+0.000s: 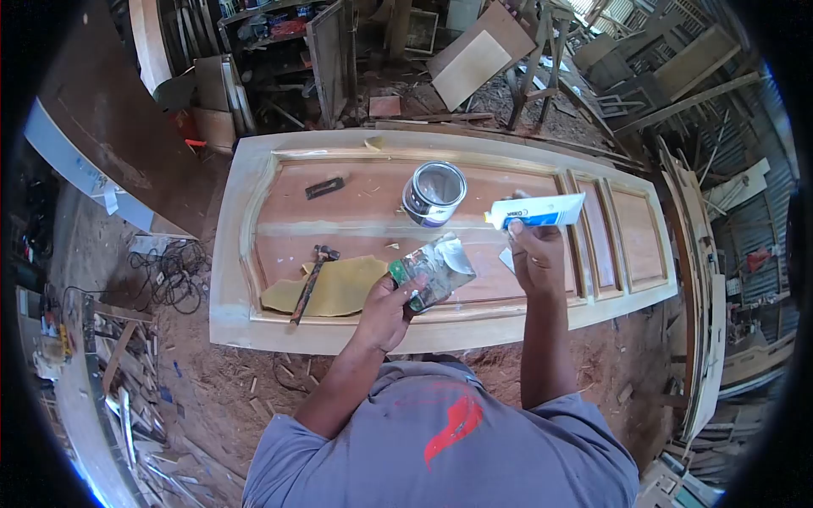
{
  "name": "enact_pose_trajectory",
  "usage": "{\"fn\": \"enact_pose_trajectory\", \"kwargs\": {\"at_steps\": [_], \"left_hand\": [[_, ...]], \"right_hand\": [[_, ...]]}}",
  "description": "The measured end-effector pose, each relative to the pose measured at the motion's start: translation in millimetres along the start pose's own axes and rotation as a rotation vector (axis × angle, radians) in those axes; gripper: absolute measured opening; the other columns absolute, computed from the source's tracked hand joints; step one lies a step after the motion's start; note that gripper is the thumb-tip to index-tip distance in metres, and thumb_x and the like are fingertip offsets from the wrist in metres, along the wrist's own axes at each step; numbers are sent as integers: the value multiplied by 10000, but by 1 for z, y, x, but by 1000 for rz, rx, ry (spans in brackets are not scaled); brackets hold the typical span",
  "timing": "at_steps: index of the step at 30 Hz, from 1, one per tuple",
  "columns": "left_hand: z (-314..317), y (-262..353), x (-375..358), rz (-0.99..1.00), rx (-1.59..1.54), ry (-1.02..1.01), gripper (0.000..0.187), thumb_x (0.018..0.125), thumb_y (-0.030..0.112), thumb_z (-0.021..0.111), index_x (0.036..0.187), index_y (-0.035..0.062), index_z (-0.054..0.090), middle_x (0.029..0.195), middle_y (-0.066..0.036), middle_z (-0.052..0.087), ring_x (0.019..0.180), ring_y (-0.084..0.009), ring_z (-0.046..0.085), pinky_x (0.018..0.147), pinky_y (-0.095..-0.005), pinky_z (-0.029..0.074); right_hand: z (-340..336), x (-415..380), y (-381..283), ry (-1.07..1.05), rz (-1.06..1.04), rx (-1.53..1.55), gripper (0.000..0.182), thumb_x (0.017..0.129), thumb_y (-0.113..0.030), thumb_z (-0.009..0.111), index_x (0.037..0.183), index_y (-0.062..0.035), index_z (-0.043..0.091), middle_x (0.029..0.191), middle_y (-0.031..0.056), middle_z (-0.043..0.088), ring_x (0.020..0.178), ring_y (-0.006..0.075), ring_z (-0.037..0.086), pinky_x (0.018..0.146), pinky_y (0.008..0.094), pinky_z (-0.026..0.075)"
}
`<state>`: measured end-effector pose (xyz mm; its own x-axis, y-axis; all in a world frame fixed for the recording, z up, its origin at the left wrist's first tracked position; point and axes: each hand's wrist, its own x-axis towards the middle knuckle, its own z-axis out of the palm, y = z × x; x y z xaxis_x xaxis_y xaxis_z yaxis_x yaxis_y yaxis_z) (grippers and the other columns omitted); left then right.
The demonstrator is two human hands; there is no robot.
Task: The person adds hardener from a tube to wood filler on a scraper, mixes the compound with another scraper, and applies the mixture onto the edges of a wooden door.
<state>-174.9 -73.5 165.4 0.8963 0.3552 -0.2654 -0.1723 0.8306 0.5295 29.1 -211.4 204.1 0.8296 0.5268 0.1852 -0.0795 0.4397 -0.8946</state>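
My left hand [391, 309] grips a wide putty knife [439, 273] with a green edge at its handle end. A pale, shiny smear lies on the far corner of its blade. Raised on the right, my right hand [539, 258] pinches a white and blue tube [546, 209] from below, its yellowish nozzle pointing left. Both hands are over a wooden panel door [235, 245] lying flat. An open metal tin [434, 196] stands on the door, beyond the putty knife. A small pale piece [506, 258] lies partly hidden beside my right wrist.
A hammer [312, 284] rests across yellow sandpaper [351, 286] on the door's left part. Farther back lies a small dark block [324, 188]. Tangled cable [178, 275] is on the floor at left. Boards [483, 68] lean behind the door; more timber [694, 288] stands at right.
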Motion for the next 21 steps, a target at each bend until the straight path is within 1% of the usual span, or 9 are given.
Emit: {"fn": "enact_pose_trajectory", "kwargs": {"at_steps": [2,5,6,8,9,11,14,17,21], "left_hand": [[-1,4,-8,6,0,-14,349,994,79,620,1317,-28,543,1225,-106,660,1095,-211,672,980,-373,569],[-6,7,-20,-22,9,-46,349,993,70,622,1318,-33,550,1230,-105,656,1096,-199,664,994,-366,558],[-8,7,-23,-27,16,-40,376,987,70,626,1335,-35,532,1246,-113,646,1111,-214,661,992,-382,563],[-10,6,-27,-31,31,-26,433,974,70,633,1370,-37,495,1276,-128,626,1141,-245,655,986,-412,574],[-9,8,-30,-28,22,-24,405,978,63,632,1353,-37,515,1261,-119,636,1123,-225,658,985,-392,568],[-2,14,-37,-22,6,-21,353,985,50,628,1320,-35,553,1230,-103,655,1087,-185,664,982,-352,558],[0,19,-42,-2,10,-45,357,981,49,634,1318,-38,555,1227,-103,658,1083,-182,666,976,-346,560],[-1,21,-46,-18,59,-56,396,974,52,626,1343,-46,524,1259,-138,641,1130,-240,665,972,-411,585],[6,23,-50,-32,74,-63,382,971,47,628,1333,-39,539,1231,-135,658,1110,-234,675,957,-409,591]], "right_hand": [[0,-7,10,18,63,87,371,971,-35,612,1335,-11,547,1264,156,658,1184,244,633,995,394,518],[24,-17,-2,30,175,269,436,909,29,684,1326,8,560,1210,136,688,1090,217,676,905,370,556],[23,-18,3,25,172,241,433,907,10,702,1319,-14,570,1201,127,695,1064,203,682,877,355,550],[28,-21,7,-41,150,128,395,948,-41,665,1328,-17,560,1227,154,678,1109,234,669,909,373,550],[31,-23,9,-73,139,73,378,969,-66,646,1333,-19,555,1240,167,670,1132,249,662,925,382,550],[33,-26,7,-67,160,52,353,968,-66,648,1311,-26,576,1221,163,678,1115,254,671,942,386,543],[34,-33,9,-77,112,72,295,965,-57,648,1257,-26,612,1188,155,693,1087,254,680,942,385,538],[37,-37,8,-44,100,88,229,969,-54,642,1196,-27,638,1139,137,707,1047,245,687,915,385,540],[36,-40,8,-36,92,105,174,978,-59,630,1149,-36,649,1056,105,718,978,224,689,862,368,538]]}}
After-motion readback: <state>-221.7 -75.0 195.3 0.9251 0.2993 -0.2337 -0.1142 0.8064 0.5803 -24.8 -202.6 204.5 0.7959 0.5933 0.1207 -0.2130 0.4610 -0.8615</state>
